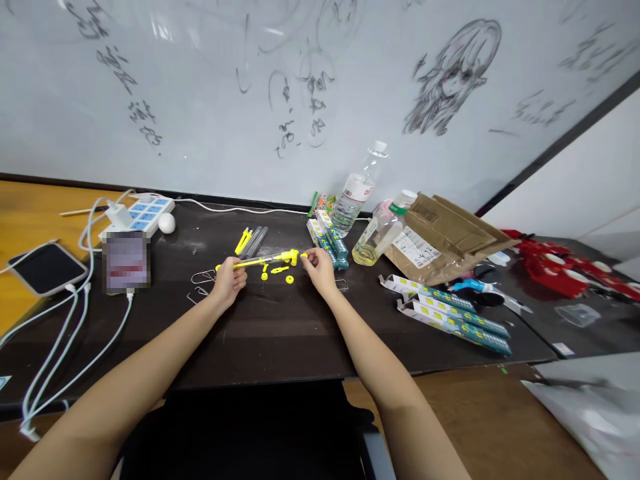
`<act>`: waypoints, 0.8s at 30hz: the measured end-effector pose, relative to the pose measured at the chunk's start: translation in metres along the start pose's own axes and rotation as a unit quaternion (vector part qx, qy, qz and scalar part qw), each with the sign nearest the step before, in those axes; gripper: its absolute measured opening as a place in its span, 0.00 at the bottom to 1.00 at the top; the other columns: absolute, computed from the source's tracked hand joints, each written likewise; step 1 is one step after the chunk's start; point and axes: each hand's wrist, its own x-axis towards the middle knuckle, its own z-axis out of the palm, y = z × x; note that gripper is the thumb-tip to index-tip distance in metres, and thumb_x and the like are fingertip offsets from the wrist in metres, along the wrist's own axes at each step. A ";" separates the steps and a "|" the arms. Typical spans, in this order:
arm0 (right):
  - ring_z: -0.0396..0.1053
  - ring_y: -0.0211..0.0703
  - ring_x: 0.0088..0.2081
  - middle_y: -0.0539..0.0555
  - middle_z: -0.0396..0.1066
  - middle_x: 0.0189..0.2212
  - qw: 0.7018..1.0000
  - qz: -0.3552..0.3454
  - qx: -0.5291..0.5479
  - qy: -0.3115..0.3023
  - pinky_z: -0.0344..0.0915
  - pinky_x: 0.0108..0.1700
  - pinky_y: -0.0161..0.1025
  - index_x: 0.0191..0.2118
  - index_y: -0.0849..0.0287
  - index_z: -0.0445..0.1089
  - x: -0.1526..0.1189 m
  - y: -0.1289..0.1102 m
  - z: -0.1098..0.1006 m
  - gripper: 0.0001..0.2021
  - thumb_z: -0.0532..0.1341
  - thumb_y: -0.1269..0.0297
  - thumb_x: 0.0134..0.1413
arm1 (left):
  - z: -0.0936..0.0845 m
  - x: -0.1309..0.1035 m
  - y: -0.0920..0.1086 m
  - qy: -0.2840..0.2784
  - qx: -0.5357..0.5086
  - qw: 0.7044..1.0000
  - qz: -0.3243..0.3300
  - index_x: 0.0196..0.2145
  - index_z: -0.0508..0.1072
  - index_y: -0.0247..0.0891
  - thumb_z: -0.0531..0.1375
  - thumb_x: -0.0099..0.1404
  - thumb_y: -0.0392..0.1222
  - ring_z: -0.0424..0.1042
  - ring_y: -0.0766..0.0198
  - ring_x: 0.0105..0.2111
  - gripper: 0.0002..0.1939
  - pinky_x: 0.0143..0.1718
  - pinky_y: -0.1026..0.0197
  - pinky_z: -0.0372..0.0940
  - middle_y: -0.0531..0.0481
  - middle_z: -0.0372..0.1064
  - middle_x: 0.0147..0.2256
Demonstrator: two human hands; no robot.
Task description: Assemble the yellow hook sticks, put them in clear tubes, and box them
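Note:
My left hand [230, 285] is closed round the near end of a slim yellow stick with a transparent section [265, 259], which lies level above the dark table. A wider yellow head forms its right end. Just right of that head, the fingertips of my right hand [320, 270] pinch a small yellow part [303, 255]. Below the stick lie loose yellow pieces: a flat one [280, 270], a ring [289, 280] and a small knob-like one [265, 273]. Behind it are yellow sticks [243, 239] and dark transparent tubes [254, 242]. Bent wire pieces [203, 276] lie beside my left hand.
Two narrow boxes [327, 240], a water bottle [356, 193] and a bottle of yellow liquid [383, 230] stand or lie behind my right hand. Further right are a cardboard parcel [440, 233], several opened boxes [450, 320] and scissors [493, 293]. Phones, cables and a power strip [150, 217] occupy the left.

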 end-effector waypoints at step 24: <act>0.63 0.37 0.30 0.51 0.66 0.30 0.959 0.068 0.267 -0.071 0.61 0.28 0.34 0.35 0.57 0.65 -0.004 -0.036 -0.008 0.16 0.64 0.51 0.45 | 0.001 -0.002 0.001 0.022 0.050 0.997 0.052 0.22 0.52 0.39 0.54 0.50 0.37 0.41 0.77 0.10 0.09 0.12 0.72 0.36 0.64 0.42 0.13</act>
